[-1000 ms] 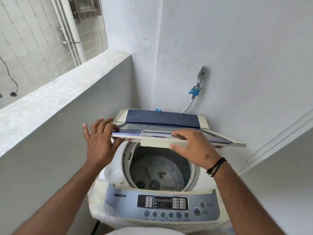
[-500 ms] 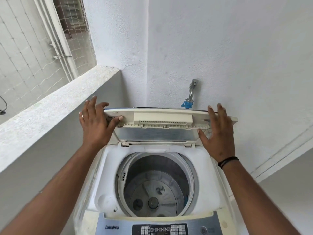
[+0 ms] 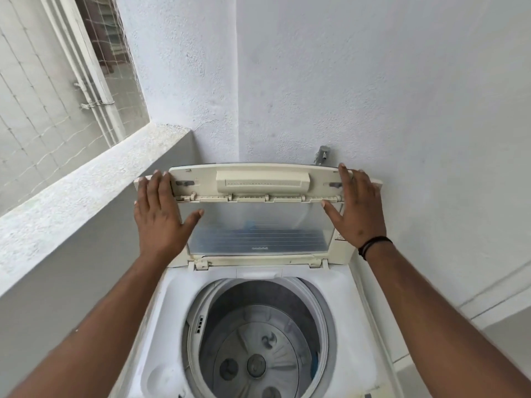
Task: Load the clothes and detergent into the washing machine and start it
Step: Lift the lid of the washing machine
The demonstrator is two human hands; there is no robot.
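Overhead, head view, line by line:

Washing machine: a white top-loading washing machine (image 3: 253, 285) stands in the corner between a low ledge (image 3: 86, 179) on the left and a plain white wall (image 3: 373, 81) behind and to the right.

Lid: the folding lid (image 3: 258, 214) is raised and stands near upright at the back of the machine, its cream upper panel above a clear lower panel; the two meet at a hinge line running across between the two hands.

Left hand: the left hand (image 3: 161, 216) lies flat on the lid's left edge, fingers straight and spread upward over the cream panel's corner, thumb (image 3: 194, 218) stretched out across the clear panel. Nothing is curled around the edge.

Right hand: the right hand (image 3: 359, 208) lies flat on the lid's right edge, fingers straight and reaching to the top rim, thumb (image 3: 330, 208) angled inward just below the hinge line. A black band (image 3: 373, 245) circles the wrist.

Lid relative to fingers: the lid sits between the two palms, touching both, with the fingertips near its top corners.

Drum: the drum (image 3: 258, 340) is uncovered below the forearms, its grey agitator plate showing at the bottom.

Tap: a metal tap (image 3: 321, 155) pokes out of the wall just behind the lid's top edge.

Outside: netting (image 3: 43, 110) and a white pipe (image 3: 94, 79) show beyond the ledge.
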